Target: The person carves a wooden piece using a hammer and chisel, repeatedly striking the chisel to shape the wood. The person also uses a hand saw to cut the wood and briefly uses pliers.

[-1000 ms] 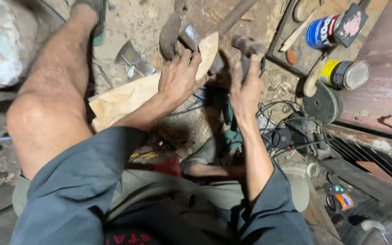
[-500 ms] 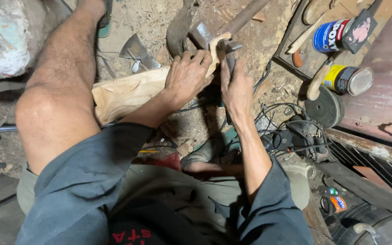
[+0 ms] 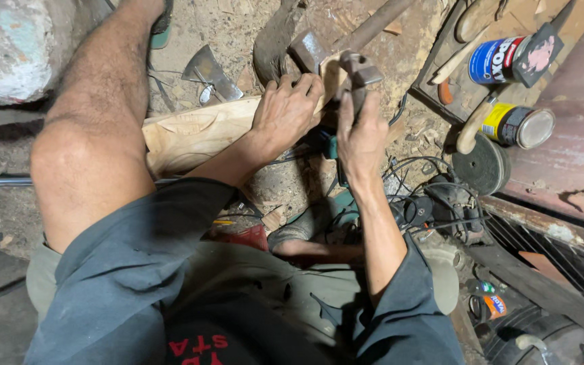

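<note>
left hand (image 3: 286,111) on wood piece (image 3: 194,132), right hand (image 3: 361,132) gripping hammer (image 3: 355,76)
</note>
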